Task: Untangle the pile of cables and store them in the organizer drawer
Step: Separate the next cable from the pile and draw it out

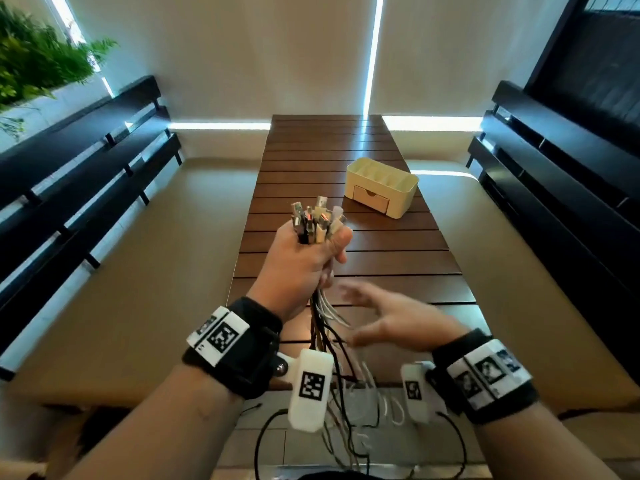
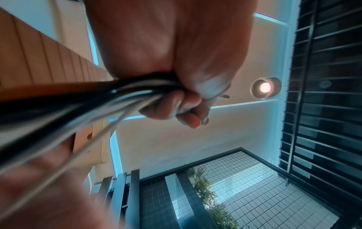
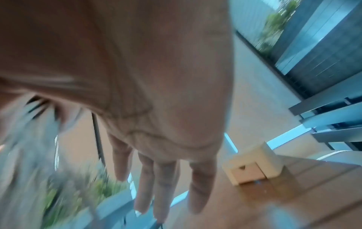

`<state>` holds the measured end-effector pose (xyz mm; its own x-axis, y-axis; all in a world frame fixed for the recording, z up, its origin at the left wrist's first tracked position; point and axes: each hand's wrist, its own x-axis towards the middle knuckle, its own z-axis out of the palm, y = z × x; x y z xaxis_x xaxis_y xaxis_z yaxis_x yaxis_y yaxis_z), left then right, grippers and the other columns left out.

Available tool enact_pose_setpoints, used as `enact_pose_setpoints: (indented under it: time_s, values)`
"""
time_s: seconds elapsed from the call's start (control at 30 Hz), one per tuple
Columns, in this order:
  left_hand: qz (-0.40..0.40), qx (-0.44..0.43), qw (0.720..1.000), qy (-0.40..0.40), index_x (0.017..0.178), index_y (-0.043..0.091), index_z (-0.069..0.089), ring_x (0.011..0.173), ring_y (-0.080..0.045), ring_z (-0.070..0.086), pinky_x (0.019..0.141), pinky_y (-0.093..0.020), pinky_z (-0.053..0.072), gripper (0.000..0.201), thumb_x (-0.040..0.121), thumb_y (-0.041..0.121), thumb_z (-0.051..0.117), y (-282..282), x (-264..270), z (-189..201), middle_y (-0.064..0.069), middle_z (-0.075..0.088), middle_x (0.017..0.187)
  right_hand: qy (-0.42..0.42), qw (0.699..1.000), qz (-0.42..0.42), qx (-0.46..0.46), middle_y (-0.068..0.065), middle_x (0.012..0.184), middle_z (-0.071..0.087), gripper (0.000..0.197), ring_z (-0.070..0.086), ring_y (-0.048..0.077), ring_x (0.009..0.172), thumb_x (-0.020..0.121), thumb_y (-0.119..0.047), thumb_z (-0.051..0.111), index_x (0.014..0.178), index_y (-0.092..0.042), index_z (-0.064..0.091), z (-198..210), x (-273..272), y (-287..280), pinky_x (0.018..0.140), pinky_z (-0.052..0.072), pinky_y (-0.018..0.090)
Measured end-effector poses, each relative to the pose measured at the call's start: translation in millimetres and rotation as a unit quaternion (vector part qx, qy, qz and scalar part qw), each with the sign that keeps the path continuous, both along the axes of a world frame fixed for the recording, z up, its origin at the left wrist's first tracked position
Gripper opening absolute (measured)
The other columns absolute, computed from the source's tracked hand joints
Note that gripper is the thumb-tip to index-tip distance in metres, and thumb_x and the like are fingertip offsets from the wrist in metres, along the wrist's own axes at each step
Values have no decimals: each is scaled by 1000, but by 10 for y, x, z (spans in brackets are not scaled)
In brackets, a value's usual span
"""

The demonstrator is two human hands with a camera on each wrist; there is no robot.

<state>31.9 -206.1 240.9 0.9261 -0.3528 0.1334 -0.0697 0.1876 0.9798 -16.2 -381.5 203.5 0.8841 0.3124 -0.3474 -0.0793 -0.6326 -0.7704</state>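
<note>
Right, left hand: my left hand (image 1: pixel 304 258) is fisted round the bundle of cables (image 1: pixel 317 221), fingers (image 2: pixel 172 106) curled tight on the cords, thumb pressed over them.
Plug ends: a cluster of connectors sticks up out of the top of my fist, just past my thumb and forefinger.
Loose cords: black and white strands (image 2: pixel 82 108) run out below my little finger and dangle past my wrist, off the near edge of the table (image 1: pixel 381 251).
Right hand: my right hand (image 1: pixel 391 320) is spread flat, fingers (image 3: pixel 162 178) straight and apart, holding nothing, blurred in every view.
Gap: its fingertips point at the hanging cords just under my left fist; whether they touch a strand I cannot tell.
Organizer: the cream organizer (image 1: pixel 382 187) stands on the table beyond my fingertips, to the right of the plugs and well apart from both hands.
Drawer: its little drawer (image 1: pixel 371 199) faces me, pushed in, notch at the top edge.
</note>
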Motion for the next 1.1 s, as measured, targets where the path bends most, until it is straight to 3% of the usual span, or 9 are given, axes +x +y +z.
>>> enact_pose_setpoints:
  time_s: [0.17, 0.3, 0.4, 0.57, 0.67, 0.77, 0.9, 1.0, 1.1]
  values:
    - [-14, 76, 995, -66, 86, 10, 63, 45, -11, 41, 42, -25, 34, 10, 95, 10, 64, -134, -2, 88, 1, 55, 59, -170, 940, -76, 287, -14, 144, 51, 78, 54, 6, 121, 79, -40, 67, 150, -27, 40, 668, 171, 0, 103, 45, 33]
    - [3, 93, 993, -79, 83, 4, 60, 45, -9, 45, 41, -23, 37, 15, 96, -2, 55, -224, 35, 171, 4, 55, 56, -275, 948, -3, 158, -12, 149, 47, 58, 42, -2, 136, 88, -34, 62, 145, -33, 50, 940, 230, 167, 113, 41, 33]
    - [7, 63, 994, -90, 83, 0, 57, 45, -7, 45, 41, -23, 37, 13, 93, -6, 53, -216, 76, 231, 4, 53, 54, -280, 935, -5, 217, -14, 145, 53, 54, 49, 3, 133, 92, -25, 62, 144, -30, 50, 985, 295, 148, 114, 41, 40]
    - [-12, 4, 999, -43, 87, 2, 57, 42, -11, 41, 39, -25, 35, 10, 88, -8, 58, -229, 141, 252, 3, 49, 53, -377, 921, 23, 99, -13, 145, 53, 40, 40, -4, 138, 100, -17, 57, 139, -20, 58, 956, 459, 115, 116, 33, 21]
    - [-38, -39, 998, -28, 86, 9, 60, 46, -12, 38, 42, -25, 35, 6, 85, 5, 64, -221, 201, 258, -1, 45, 61, -309, 926, 12, 216, -8, 150, 47, 56, 41, -4, 137, 95, -27, 61, 148, -22, 45, 848, 536, 66, 109, 37, 16]
    - [-20, -75, 997, -17, 88, 7, 59, 47, -11, 41, 42, -22, 38, 8, 89, 5, 67, -209, 296, 301, -2, 45, 63, -125, 890, -12, 438, 10, 154, 41, 95, 45, 25, 140, 80, -31, 79, 156, -32, 21, 553, 570, 66, 113, 40, 48]
    - [34, -53, 997, -38, 73, 18, 58, 44, -8, 40, 44, -21, 39, 27, 89, -1, 68, -224, 418, 322, 5, 43, 56, -27, 931, 14, 362, 17, 116, 66, 51, 66, 31, 103, 87, -14, 70, 134, -16, 48, 101, 435, 271, 97, 53, 45]
    - [44, -77, 996, -20, 75, 28, 70, 50, -11, 47, 49, -23, 45, 29, 84, 1, 73, -221, 448, 329, 4, 49, 61, -113, 955, -51, 271, -5, 75, 59, 27, 55, 14, 68, 90, -34, 64, 102, -10, 60, -28, 393, 333, 70, 49, 40]
    - [13, -99, 995, -12, 79, 27, 77, 67, -16, 62, 66, -28, 53, 18, 77, 9, 74, -196, 419, 351, 2, 63, 70, -223, 951, -73, 202, -9, 64, 51, 17, 46, 9, 58, 98, -29, 56, 86, -18, 54, 5, 437, 264, 57, 42, 32]
